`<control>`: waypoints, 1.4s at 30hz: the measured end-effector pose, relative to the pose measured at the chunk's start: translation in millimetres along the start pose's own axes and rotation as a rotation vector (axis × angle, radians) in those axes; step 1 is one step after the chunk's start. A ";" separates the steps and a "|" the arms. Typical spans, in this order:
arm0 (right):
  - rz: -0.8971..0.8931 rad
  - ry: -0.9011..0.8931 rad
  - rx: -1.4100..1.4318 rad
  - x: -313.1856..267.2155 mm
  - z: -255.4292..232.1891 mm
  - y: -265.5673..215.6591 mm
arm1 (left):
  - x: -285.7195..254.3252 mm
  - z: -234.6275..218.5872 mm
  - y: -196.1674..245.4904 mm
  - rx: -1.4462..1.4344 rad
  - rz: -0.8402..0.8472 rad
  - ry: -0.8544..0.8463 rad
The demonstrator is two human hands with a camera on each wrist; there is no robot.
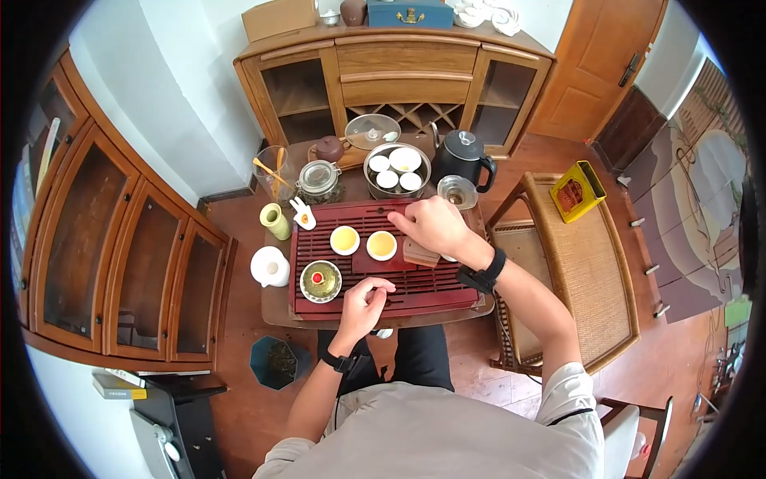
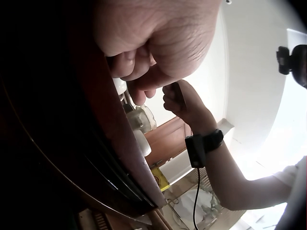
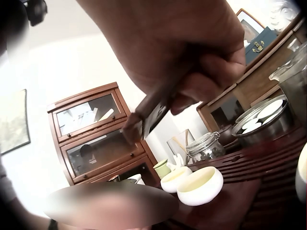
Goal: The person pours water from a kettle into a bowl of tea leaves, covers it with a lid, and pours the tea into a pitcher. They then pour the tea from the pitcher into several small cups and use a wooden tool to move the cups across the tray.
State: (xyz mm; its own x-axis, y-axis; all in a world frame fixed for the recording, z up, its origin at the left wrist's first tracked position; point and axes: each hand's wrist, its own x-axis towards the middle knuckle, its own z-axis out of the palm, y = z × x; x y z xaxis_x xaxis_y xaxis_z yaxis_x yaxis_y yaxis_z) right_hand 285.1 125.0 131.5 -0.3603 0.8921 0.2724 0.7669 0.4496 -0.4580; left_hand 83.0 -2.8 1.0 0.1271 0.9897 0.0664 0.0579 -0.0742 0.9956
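Note:
My right hand [image 1: 437, 227] grips a small brown wooden board [image 3: 156, 103] over the right half of the dark red slatted tea tray [image 1: 471, 297]. In the right wrist view the board slants down out of the curled fingers, seen nearly edge-on. Just left of it stand two white cups [image 1: 381, 246] of yellow tea. Loosely curled, with nothing visible in its fingers, my left hand [image 1: 364, 307] is at the tray's front edge. Beside it on the tray is a patterned bowl [image 1: 321, 296] of greenish tea under a red-knobbed clear lid.
Behind the tray stand a steel pot [image 1: 369, 185] of white cups, a black kettle [image 1: 464, 150], a glass pitcher [image 1: 457, 193] and a lidded jar [image 1: 319, 180]. A white pot [image 1: 270, 267] is at left. A blue bin [image 1: 273, 361] sits on the floor near a cane chair [image 1: 586, 271].

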 end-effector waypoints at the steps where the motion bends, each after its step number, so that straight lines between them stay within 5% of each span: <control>1: -0.043 -0.044 -0.055 0.7 3.4 1.5 | 0.5 1.3 -2.9 -0.010 0.026 0.013; 7: -0.070 -0.410 -0.085 13.3 6.3 4.1 | 0.2 1.3 -2.6 -0.056 0.028 0.021; 10: -0.244 -0.341 -0.210 8.1 18.8 8.1 | 0.1 -0.4 -10.3 -0.083 0.036 0.008; 18: -0.283 -0.570 -0.394 14.3 27.6 -14.3 | -1.1 -10.6 0.0 -0.047 0.059 -0.102; 42: -0.189 -0.552 -0.397 20.9 33.3 -14.5 | 0.1 -9.8 -0.8 -0.075 0.098 -0.106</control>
State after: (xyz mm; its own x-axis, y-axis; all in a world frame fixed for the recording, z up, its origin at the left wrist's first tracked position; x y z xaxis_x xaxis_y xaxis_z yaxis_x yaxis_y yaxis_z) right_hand 248.7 138.6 115.7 -0.6423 0.7398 -0.2005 0.7628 0.6425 -0.0729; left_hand 73.3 -1.4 0.9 0.2328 0.9592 0.1604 -0.0339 -0.1568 0.9870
